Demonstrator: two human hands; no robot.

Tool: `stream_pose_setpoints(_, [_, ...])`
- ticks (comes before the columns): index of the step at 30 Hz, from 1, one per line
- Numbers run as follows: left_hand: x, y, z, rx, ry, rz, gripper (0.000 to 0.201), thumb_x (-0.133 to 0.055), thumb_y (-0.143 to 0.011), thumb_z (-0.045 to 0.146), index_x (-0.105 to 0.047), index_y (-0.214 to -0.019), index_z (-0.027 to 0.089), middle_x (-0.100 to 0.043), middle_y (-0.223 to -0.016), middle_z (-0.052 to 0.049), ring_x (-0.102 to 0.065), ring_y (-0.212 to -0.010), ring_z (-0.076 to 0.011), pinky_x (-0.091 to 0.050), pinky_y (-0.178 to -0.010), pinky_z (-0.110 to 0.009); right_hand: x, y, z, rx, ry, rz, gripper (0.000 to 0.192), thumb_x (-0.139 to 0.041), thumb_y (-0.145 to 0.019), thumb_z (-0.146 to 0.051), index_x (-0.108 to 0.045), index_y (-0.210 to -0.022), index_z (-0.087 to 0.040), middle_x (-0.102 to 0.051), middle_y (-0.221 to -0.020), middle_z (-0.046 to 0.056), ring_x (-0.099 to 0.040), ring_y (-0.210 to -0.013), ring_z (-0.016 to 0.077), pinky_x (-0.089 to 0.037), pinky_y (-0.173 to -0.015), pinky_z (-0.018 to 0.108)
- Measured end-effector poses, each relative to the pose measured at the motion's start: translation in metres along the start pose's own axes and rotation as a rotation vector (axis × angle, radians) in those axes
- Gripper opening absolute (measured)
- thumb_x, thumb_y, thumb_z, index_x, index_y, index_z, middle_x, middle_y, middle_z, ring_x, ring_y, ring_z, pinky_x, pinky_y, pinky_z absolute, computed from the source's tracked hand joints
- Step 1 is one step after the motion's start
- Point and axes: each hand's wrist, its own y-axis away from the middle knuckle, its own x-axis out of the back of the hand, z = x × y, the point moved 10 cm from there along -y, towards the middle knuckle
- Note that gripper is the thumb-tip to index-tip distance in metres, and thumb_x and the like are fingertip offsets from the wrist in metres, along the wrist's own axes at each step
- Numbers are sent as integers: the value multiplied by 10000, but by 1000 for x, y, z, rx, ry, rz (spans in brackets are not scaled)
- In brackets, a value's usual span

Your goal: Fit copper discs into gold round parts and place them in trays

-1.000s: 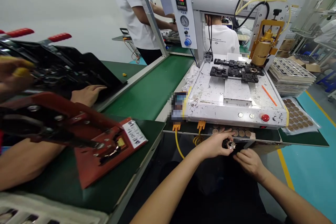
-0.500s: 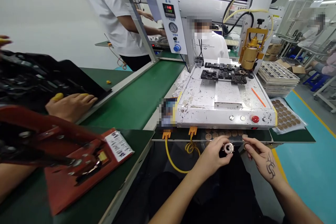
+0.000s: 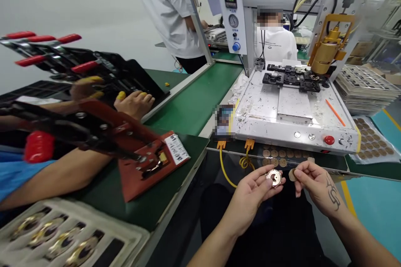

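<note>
My left hand (image 3: 254, 190) is closed round the edge of a rose-gold watch case (image 3: 273, 178), its open ring facing up. Just to its right, my right hand (image 3: 313, 178) pinches a small round brown sticker (image 3: 292, 175) between thumb and fingers. The sticker and the watch case are close but apart. Behind my hands, a clear sheet of brown round stickers (image 3: 274, 154) lies under the front edge of the white press machine (image 3: 288, 129).
A gold press head (image 3: 326, 56) hangs over black fixtures (image 3: 293, 77). More round stickers (image 3: 374, 137) lie at right beside stacked trays (image 3: 366, 83). At left stand a red hand clamp (image 3: 140, 171), a tray of watch cases (image 3: 125, 238) and a co-worker's hand (image 3: 134, 104).
The view has swung left and down, bringing the watch-case tray into sight. My left hand has turned the watch case face up; the sticker in my right hand now shows clearly.
</note>
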Motion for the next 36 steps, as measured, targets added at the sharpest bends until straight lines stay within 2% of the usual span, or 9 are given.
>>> stream_pose_setpoints(5, [2, 15, 4, -69, -6, -8, 503, -885, -935, 404, -760, -1358, 162, -832, -1276, -169, -788, -1219, -340, -630, -1101, -487, -16, 1, 9, -99, -101, -101, 356, -871, -944, -486, -671, -858, -204, -730, -678, -8, -672, -556, 132, -586, -582, 256])
stream_pose_setpoints(12, [0, 28, 11, -89, -36, -13, 475, -854, -961, 414, -771, -1374, 195, -830, -1285, -159, -763, -1267, -377, -617, -1130, -544, -25, 9, 5, -89, -72, -143, 317, -837, -984, -451, -678, -875, -199, -747, -759, 7, -651, -561, 118, -533, -532, 229])
stream_pose_setpoints(21, [2, 33, 9, -89, 13, 4, 423, -845, -969, 420, -803, -1338, 216, -843, -1262, -142, -777, -1246, -347, -641, -1106, -491, -31, 14, -1, -101, -32, -191, 292, -759, -1047, -447, -668, -898, -212, -744, -795, 7, -664, -612, 132, -536, -611, 269])
stream_pose_setpoints(30, [3, 33, 6, -52, 82, 29, 404, -883, -932, 418, -834, -1272, 206, -857, -1215, -138, -794, -1199, -337, -662, -1061, -469, -38, 17, -6, -127, -91, -172, 359, -798, -1005, -493, -643, -849, -210, -678, -752, -11, -587, -615, 132, -469, -577, 265])
stream_pose_setpoints(36, [3, 34, 5, -63, 72, 22, 416, -864, -952, 415, -817, -1308, 203, -846, -1248, -143, -782, -1221, -338, -651, -1078, -481, -39, 18, -3, -114, 5, -206, 360, -725, -1050, -510, -623, -869, -216, -656, -782, -4, -516, -622, 135, -394, -613, 297])
